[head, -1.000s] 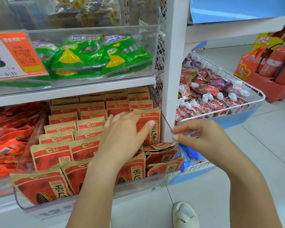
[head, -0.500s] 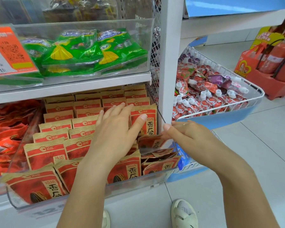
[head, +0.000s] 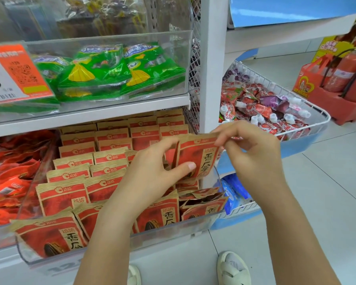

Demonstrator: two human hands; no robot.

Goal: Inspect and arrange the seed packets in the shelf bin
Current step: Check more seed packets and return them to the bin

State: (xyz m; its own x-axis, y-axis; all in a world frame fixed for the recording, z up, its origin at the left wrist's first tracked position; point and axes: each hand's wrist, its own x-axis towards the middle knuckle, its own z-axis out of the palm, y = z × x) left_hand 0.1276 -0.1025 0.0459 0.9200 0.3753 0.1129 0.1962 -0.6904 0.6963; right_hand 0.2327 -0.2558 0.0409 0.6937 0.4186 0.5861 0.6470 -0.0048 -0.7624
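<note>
Centre of frame: one seed packet held upright above the clear shelf bin. Left hand grips its lower left edge, thumb on the front. Right hand pinches its top right corner. Remaining packets stand in rows in the bin below.

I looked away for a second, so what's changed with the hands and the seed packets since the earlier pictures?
Both hands have lifted one seed packet out of the clear bin: the left hand grips its lower edge, and the right hand, earlier at the bin's side wall, pinches its top corner. The other rows stayed put.
</note>
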